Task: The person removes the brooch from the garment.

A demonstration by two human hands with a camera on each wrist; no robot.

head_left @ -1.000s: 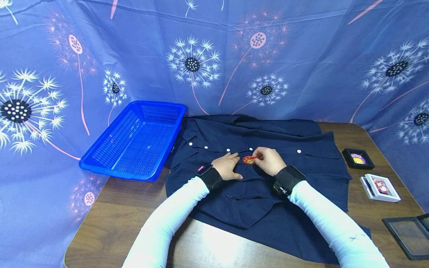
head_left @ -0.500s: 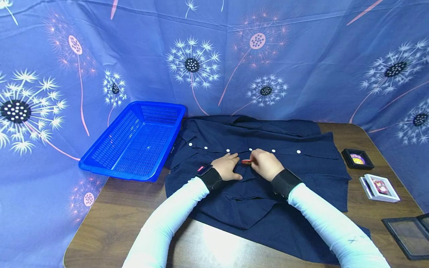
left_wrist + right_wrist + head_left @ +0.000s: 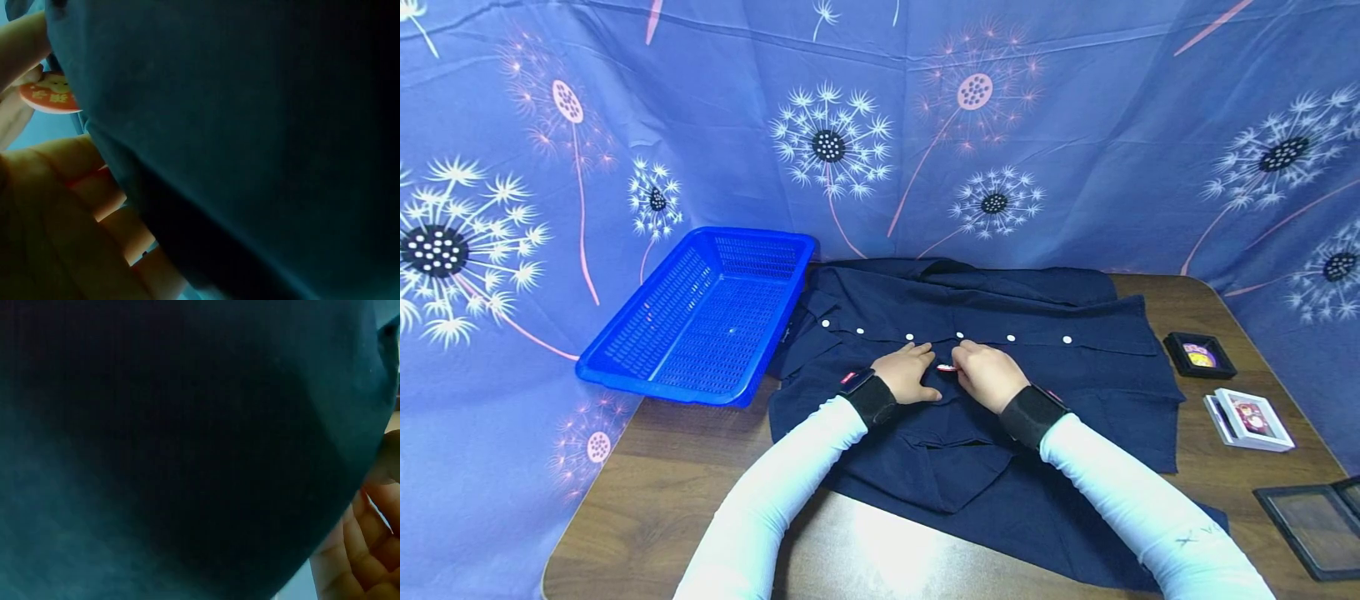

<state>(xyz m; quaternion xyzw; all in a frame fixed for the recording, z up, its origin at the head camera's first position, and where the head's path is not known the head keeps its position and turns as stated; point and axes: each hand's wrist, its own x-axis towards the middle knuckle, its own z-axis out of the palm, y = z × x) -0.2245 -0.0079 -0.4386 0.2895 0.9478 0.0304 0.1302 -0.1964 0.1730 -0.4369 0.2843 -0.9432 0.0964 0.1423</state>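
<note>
A dark navy shirt (image 3: 1075, 392) with white buttons lies spread over the table. My left hand (image 3: 906, 375) rests on it, fingers extended and thumb apart. Just to the right, my right hand (image 3: 989, 375) pinches a small round red badge (image 3: 947, 367) between thumb and fingers, low over the cloth below the button row. The badge is tilted so that mostly its edge shows in the head view. Yellow print is visible on the badge (image 3: 50, 95) in the left wrist view. Dark cloth fills most of both wrist views, and the fingertips on the badge are partly hidden.
A blue plastic basket (image 3: 752, 367) stands left of the shirt on the wooden table (image 3: 647, 500). Along the right side lie a black box (image 3: 1199, 356) with a purple and yellow item, white boxes (image 3: 1255, 419) and a dark frame (image 3: 1311, 529). A dandelion-patterned curtain (image 3: 880, 208) hangs behind.
My right hand has shifted slightly left, and its wrist has turned. The badge has tilted from face-up to nearly edge-on. The left hand has stayed in place.
</note>
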